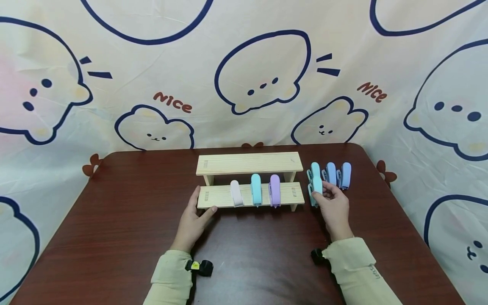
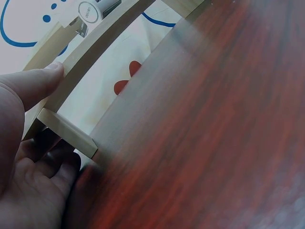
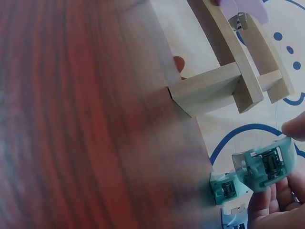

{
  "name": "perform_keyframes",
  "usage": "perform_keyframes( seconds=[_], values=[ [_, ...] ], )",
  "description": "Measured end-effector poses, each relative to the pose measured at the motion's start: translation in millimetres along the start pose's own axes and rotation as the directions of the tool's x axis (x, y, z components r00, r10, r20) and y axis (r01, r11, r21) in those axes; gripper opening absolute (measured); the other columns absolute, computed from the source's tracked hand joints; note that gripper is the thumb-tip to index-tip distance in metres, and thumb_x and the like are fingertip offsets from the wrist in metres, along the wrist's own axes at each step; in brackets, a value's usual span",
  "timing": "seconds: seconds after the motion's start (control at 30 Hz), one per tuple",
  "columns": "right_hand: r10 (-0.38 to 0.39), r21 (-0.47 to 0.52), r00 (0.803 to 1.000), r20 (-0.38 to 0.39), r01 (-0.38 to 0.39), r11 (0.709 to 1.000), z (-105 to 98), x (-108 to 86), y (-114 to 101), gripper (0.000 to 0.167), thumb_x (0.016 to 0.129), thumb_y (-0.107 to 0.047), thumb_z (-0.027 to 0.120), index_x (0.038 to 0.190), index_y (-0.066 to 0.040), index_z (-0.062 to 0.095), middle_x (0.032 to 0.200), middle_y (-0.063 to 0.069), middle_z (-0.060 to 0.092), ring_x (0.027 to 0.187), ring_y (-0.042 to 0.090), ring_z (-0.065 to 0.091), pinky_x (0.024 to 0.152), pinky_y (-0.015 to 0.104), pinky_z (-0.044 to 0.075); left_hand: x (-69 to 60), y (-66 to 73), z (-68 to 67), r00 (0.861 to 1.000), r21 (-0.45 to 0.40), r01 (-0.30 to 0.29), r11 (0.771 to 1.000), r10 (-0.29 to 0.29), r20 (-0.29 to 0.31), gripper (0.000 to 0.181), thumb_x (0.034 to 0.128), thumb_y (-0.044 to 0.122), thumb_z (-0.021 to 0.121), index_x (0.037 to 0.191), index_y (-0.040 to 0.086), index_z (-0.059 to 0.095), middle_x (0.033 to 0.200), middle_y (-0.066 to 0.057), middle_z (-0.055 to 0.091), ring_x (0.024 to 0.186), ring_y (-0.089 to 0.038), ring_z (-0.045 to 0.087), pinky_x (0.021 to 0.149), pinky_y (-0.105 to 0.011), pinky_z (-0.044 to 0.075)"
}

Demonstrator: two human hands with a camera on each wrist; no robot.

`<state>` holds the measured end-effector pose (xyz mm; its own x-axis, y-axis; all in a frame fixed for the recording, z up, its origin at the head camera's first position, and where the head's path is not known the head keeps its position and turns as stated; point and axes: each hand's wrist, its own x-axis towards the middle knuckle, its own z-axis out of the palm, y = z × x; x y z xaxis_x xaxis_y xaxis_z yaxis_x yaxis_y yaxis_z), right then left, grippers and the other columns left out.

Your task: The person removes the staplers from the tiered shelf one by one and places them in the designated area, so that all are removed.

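Observation:
My left hand (image 1: 192, 222) grips the left end of the lower step of a two-step wooden rack (image 1: 219, 197). Its thumb (image 2: 40, 83) lies on the board and its other fingers curl by the end leg (image 2: 69, 131). On that step stand a white stapler (image 1: 236, 193), a teal stapler (image 1: 256, 189) and a purple stapler (image 1: 274, 190). To the right of the rack, my right hand (image 1: 335, 212) pinches another teal stapler (image 3: 269, 164) between thumb and fingers. Just behind it stands one more teal stapler (image 3: 226, 188).
Two blue staplers, one nearer (image 1: 331, 173) and one farther right (image 1: 345, 176), stand beside my right hand. The rack's upper step (image 1: 249, 163) lies behind the lower one. Brown table (image 1: 133, 228) surrounds the rack; a patterned cloth (image 1: 263, 17) hangs behind.

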<state>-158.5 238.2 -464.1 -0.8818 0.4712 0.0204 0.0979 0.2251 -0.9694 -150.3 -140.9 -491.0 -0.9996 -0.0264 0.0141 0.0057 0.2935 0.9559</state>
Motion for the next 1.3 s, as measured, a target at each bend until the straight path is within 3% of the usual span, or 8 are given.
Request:
perform_keyframes(
  seconds=[0.5, 0.87, 1.3],
  values=[
    [0.031, -0.008, 0.999, -0.009, -0.031, 0.999, -5, 0.6, 1, 0.042, 0.087, -0.007, 0.071, 0.128, 0.0, 0.064, 0.109, 0.01, 0.058, 0.093, 0.015, 0.05, 0.066, 0.014, 0.047, -0.6, 2.1, 0.1, 1.0, -0.032, -0.01, 0.999, 0.01, -0.003, 0.09, 0.0918, 0.015, 0.075, 0.161, 0.009, 0.019, 0.161, -0.014, 0.033, 0.149, -0.024, 0.026, 0.12, -0.042, 0.022],
    [0.052, 0.006, 0.998, -0.023, -0.052, 0.999, -9, -2.6, 5, 0.041, 0.088, -0.006, 0.07, 0.127, 0.001, 0.063, 0.108, 0.01, 0.057, 0.092, 0.016, 0.049, 0.066, 0.013, 0.047, -1.1, 2.2, 0.2, 1.0, -0.016, -0.015, 1.0, 0.014, -0.01, 0.09, 0.0918, 0.016, 0.075, 0.161, 0.01, 0.019, 0.161, -0.014, 0.033, 0.149, -0.024, 0.026, 0.12, -0.042, 0.021],
    [0.106, 0.007, 0.994, 0.015, -0.106, 0.994, -15, -3.7, 12, 0.042, 0.09, -0.008, 0.069, 0.131, 0.0, 0.06, 0.113, 0.01, 0.057, 0.094, 0.016, 0.048, 0.068, 0.013, 0.047, -1.5, 1.9, 0.2, 1.0, 0.02, 0.003, 1.0, -0.003, -0.013, 0.089, 0.0925, 0.018, 0.075, 0.161, 0.01, 0.019, 0.161, -0.014, 0.031, 0.15, -0.026, 0.025, 0.121, -0.045, 0.021]
  ],
)
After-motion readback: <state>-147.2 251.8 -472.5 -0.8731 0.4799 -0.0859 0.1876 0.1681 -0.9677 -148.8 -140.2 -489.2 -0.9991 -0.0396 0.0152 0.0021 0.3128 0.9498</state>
